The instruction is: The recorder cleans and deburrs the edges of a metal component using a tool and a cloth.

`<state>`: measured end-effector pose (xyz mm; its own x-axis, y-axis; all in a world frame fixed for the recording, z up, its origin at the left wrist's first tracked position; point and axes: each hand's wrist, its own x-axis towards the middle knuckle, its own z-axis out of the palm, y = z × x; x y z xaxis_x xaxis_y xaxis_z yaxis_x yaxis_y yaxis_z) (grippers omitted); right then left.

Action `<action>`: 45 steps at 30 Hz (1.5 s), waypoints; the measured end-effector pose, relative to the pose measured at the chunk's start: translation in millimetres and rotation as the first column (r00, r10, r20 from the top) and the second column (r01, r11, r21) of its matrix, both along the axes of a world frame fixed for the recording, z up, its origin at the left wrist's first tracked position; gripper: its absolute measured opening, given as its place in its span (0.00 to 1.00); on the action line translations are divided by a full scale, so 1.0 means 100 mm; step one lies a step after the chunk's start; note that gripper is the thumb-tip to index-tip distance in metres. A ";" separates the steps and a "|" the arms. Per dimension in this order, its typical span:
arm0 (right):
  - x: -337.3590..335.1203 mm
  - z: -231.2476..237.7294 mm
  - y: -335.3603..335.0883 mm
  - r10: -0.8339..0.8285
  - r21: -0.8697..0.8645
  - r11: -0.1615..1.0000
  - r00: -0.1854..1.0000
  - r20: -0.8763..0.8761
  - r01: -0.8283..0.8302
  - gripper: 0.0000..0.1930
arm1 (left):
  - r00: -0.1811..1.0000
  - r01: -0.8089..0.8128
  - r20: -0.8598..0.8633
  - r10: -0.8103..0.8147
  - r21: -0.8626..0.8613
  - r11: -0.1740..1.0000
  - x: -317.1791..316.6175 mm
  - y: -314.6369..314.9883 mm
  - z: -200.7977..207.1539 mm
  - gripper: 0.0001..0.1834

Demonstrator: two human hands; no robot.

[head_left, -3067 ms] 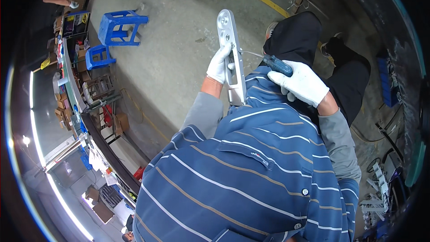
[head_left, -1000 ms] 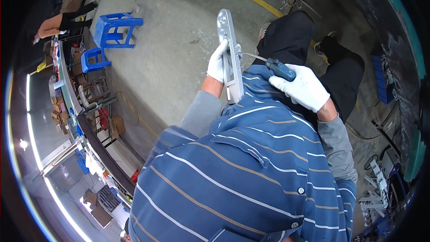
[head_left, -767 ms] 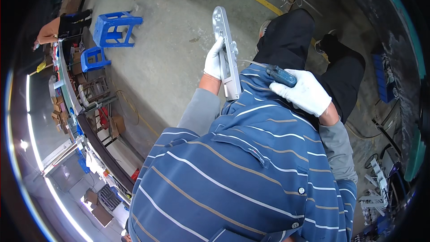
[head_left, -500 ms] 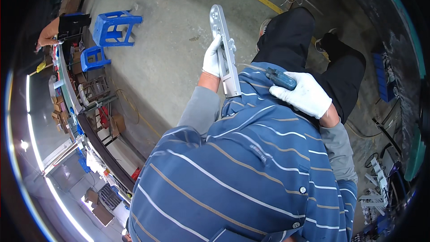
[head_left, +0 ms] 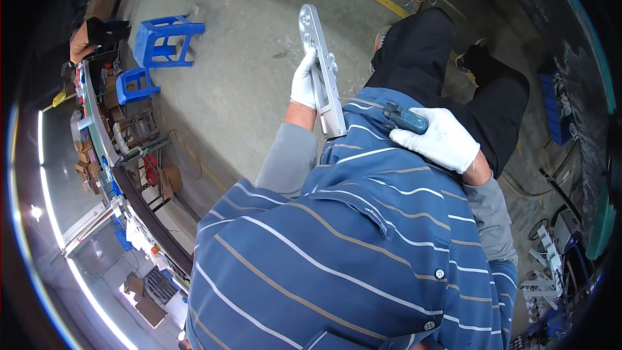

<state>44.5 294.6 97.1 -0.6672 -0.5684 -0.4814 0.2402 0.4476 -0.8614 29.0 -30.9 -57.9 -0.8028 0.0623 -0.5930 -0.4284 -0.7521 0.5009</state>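
We see the silvery metal bar held up in front of the striped shirt, above the concrete floor, its lower end close to the cloth; whether the two touch, we cannot tell. The gloved left hand has its fingers grasping the bar from the left, near the middle, which we judge keeps it balanced and leaves its right side within reach. The gloved right hand has its fingers curled around the dark blue handle of a tool, its thin rod pointing toward that right side; we cannot make out whether the tip makes contact. We take the handle's snug seat in that hand as meant for control, and the gloves as likely protection for skin or metal. Off to the left stand two blue stools, near a long surface.
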 end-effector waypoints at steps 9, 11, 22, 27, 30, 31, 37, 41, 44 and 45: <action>0.04 0.03 0.04 -0.002 0.004 1.000 0.999 0.050 0.002 0.24 | 0.999 0.011 -0.037 -0.010 0.021 1.000 -0.02 0.00 -0.01 0.18; 0.05 0.05 0.05 -0.005 0.010 1.000 0.997 0.071 0.005 0.23 | 0.999 0.021 -0.035 -0.019 0.035 0.999 -0.03 0.01 -0.01 0.18; -0.01 0.11 0.11 0.077 0.001 0.997 0.996 0.045 -0.077 0.22 | 0.996 0.050 -0.084 -0.038 0.147 0.988 -0.11 0.01 -0.03 0.21; -0.04 0.06 0.11 0.093 -0.011 0.996 0.996 -0.004 -0.093 0.22 | 0.994 0.079 -0.075 -0.078 0.011 0.997 -0.14 -0.01 0.07 0.21; -0.23 0.11 0.01 -0.020 0.080 0.997 0.999 0.035 0.017 0.22 | 0.997 0.076 -0.020 -0.076 -0.004 0.997 -0.14 0.01 0.14 0.21; -0.27 0.12 -0.01 -0.058 0.112 0.992 0.997 0.046 0.053 0.22 | 0.997 0.074 -0.001 -0.074 -0.008 0.997 -0.15 0.01 0.17 0.22; -0.40 0.12 -0.01 -0.067 0.064 0.996 0.998 -0.009 0.067 0.21 | 0.996 -0.005 -0.085 0.030 0.278 0.961 -0.16 0.03 0.26 0.25; -0.31 0.12 0.08 -0.020 0.080 0.997 0.989 0.143 0.009 0.16 | 0.996 0.048 -0.092 -0.021 0.304 0.952 -0.16 -0.10 0.17 0.28; -0.36 0.23 0.09 -0.004 0.096 0.995 0.982 0.191 -0.015 0.16 | 0.989 0.123 -0.109 -0.098 0.246 0.961 -0.20 -0.04 0.27 0.30; -0.37 0.27 0.09 0.003 0.100 0.995 0.975 0.223 -0.026 0.15 | 0.985 0.158 -0.107 -0.138 0.214 0.964 -0.20 -0.02 0.32 0.31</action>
